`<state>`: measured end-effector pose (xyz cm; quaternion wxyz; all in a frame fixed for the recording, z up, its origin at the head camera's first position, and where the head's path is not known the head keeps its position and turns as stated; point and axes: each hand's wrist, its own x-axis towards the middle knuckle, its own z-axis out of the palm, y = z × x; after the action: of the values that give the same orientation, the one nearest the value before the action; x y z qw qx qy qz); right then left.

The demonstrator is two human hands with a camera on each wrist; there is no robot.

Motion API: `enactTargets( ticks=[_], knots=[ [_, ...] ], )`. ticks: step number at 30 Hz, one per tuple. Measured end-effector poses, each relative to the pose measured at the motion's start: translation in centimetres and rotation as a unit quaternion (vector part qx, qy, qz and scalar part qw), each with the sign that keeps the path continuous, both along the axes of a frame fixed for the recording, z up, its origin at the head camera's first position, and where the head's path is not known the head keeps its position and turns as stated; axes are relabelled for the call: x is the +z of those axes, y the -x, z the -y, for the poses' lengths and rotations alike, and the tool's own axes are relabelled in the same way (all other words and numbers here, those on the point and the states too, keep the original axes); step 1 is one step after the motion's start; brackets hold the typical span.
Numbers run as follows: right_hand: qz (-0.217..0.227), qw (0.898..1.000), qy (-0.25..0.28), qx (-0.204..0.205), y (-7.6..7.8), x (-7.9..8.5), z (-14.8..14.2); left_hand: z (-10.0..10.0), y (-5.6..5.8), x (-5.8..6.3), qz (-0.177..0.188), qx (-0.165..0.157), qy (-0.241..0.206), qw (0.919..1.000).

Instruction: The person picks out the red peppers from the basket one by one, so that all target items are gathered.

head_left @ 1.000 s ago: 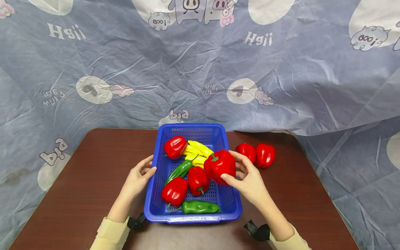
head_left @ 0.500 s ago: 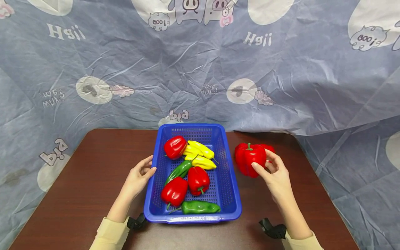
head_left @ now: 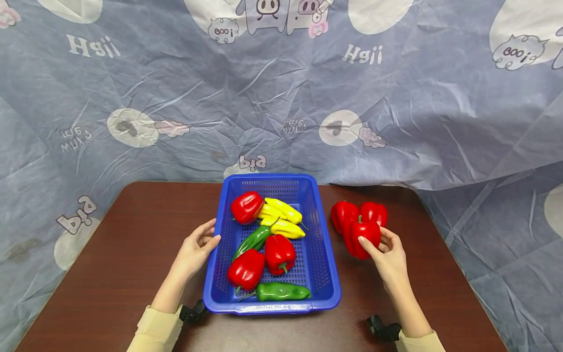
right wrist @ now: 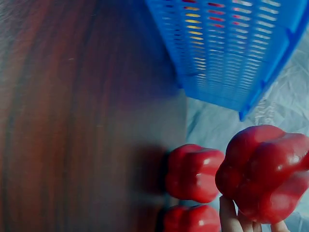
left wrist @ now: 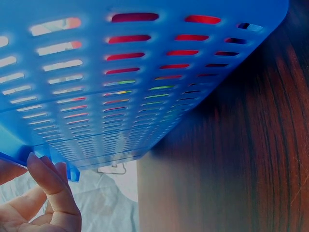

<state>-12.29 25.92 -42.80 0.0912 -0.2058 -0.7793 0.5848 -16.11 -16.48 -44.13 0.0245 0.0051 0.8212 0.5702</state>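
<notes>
Right hand is grasping a red bell pepper between thumb and fingertips, holding it at the bench surface just right of the blue basket and just in front of two other red peppers, which are lying close together near the bench's far right edge. In the right wrist view the held pepper is sitting above the fingertips, lobed underside facing the camera. Whether it is resting on the bench or hanging just above it cannot be told.

The pepper's glossy, even skin is suggesting a light, stiff moulded replica, likely smooth and a little slippery; its broad lobed body is offering the best hold, across the widest part, rather than the thin green stem.

The right forearm is reaching forward from the near edge, wrist slightly bent, palm turned toward the basket. Left hand is lying relaxed against the basket's left wall, fingertips touching the rim and gripping nothing. Inside the basket are lying three red peppers, two yellow ones, a long green pepper and a stout green pepper.
</notes>
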Motion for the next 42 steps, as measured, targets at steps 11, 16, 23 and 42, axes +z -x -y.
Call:
enactTargets(
  ticks=[11,16,23,42],
  knots=[
    [0.030,0.999,-0.030,-0.009,0.0,-2.9,-0.1,0.1,0.0,-0.2,0.002,-0.007,0.001,1.0000],
    [0.034,0.999,-0.027,-0.013,0.3,-3.5,0.1,0.1,0.0,-0.2,0.002,-0.004,-0.001,1.0000],
    [0.049,0.998,-0.042,-0.016,0.5,-3.8,0.1,0.1,0.0,-0.2,0.002,0.000,-0.008,1.0000],
    [0.035,0.993,-0.110,-0.030,1.2,-4.8,1.1,0.0,0.2,-0.6,-0.002,0.003,-0.004,1.0000]
  ],
)
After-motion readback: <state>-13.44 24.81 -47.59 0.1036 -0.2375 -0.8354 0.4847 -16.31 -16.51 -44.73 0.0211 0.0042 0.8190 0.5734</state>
